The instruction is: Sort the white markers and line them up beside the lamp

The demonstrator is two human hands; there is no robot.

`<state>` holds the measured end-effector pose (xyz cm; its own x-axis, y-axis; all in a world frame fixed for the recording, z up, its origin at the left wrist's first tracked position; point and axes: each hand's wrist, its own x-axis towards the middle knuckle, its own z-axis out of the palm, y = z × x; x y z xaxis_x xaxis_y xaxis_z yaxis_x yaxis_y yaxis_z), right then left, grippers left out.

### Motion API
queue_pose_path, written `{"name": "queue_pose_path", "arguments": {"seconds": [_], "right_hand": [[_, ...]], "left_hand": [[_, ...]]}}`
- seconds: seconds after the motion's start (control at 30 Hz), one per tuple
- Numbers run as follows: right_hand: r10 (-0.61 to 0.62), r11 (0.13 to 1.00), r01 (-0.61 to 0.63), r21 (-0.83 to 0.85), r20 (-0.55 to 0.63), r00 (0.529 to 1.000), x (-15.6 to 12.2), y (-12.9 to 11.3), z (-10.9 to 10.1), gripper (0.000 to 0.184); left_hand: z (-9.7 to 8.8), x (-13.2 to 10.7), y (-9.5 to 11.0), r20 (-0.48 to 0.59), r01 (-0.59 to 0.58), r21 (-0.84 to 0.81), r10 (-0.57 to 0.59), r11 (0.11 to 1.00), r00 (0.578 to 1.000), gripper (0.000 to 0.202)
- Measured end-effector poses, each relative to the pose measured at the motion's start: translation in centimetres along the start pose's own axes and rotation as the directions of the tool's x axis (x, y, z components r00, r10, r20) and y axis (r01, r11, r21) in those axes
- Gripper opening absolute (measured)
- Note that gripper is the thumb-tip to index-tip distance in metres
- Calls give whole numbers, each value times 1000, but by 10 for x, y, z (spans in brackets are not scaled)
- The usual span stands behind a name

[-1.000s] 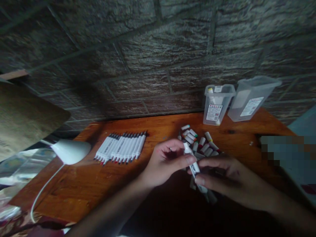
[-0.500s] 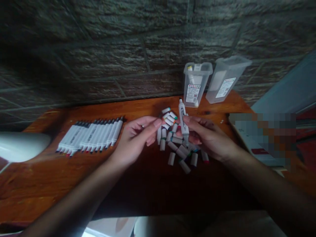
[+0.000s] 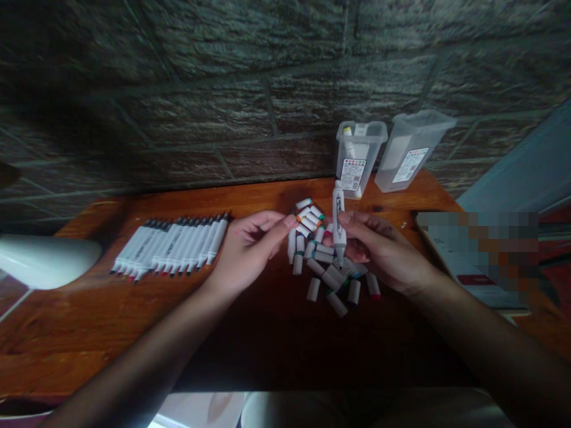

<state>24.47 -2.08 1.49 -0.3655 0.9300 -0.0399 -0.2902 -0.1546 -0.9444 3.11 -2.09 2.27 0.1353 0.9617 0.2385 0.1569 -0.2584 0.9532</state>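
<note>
My right hand (image 3: 377, 244) grips a white marker (image 3: 339, 220) between thumb and fingers. The marker stands nearly upright, its narrow, capless-looking ends pointing up and down. My left hand (image 3: 256, 246) is closed in a pinch, thumb against fingers, at the left edge of a pile of caps (image 3: 331, 276). An orange spot shows at those fingertips, but whether it is a held cap or one lying behind cannot be made out. The loose white caps with coloured ends lie below and between both hands. Left of them, several capless markers (image 3: 167, 244) lie side by side in a row.
Two clear plastic cases stand by the brick wall (image 3: 200, 131); the nearer case (image 3: 352, 151) holds a yellow-ended marker, and the other case (image 3: 404, 154) leans beside it. A white lamp-like object (image 3: 49, 261) juts in at left. A flat, partly blurred item (image 3: 464, 261) lies at right.
The marker in my right hand has turned slightly and its dark upper tip no longer shows. My left hand keeps its pinch. The whole view has shifted a little.
</note>
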Motion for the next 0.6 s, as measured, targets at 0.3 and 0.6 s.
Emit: {"name": "queue_pose_path", "arguments": {"seconds": [0.3,0.6], "right_hand": [[18,996,-13,-91,45,999,-6,-4,1,31],[11,997,-9,-79,24,1000,-9,-10,2,28]], "left_hand": [[-23,10,-17,206,-88,734,-96,674,974,33],[-20,9,-18,257,-77,740,-176,668,950,33]]}}
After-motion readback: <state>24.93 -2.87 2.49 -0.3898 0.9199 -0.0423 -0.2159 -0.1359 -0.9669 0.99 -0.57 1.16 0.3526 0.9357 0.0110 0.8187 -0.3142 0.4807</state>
